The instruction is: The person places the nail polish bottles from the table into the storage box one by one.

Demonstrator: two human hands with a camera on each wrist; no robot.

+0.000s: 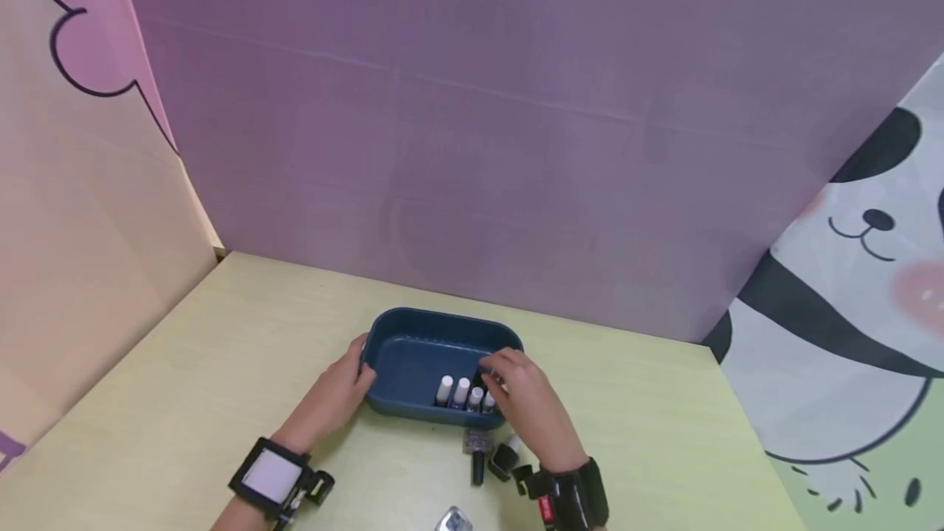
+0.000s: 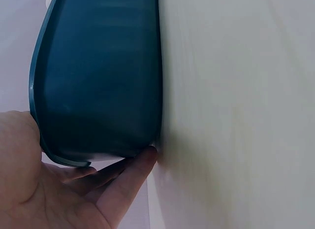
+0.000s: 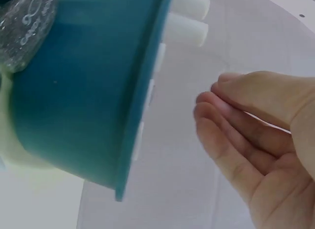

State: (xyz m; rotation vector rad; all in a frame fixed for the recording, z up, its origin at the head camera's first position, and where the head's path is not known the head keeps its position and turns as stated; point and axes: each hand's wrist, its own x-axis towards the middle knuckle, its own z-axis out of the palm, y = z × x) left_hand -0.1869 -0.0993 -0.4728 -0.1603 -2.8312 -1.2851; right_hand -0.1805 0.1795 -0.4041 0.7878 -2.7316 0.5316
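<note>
Left hand (image 1: pixel 335 396) braces the blue tray (image 1: pixel 401 342) at its 9 o'clock wall, grip relaxed, steadying it; right hand (image 1: pixel 527 404) hovers empty, fingers loose, over white-capped bottles (image 1: pixel 465 392) at 5 o'clock.

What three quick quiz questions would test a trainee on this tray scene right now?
1. True or false: the left hand touches the blue tray's outer wall.
2. Where do the white-capped bottles stand? A) along the tray's near wall B) on the table beyond the tray C) in the left hand
3. Fill in: the right hand hangs over the tray's ____ end.

Key: 1 true. 2 A. 3 right; in the right wrist view its fingers are relaxed and hold nothing.
</note>
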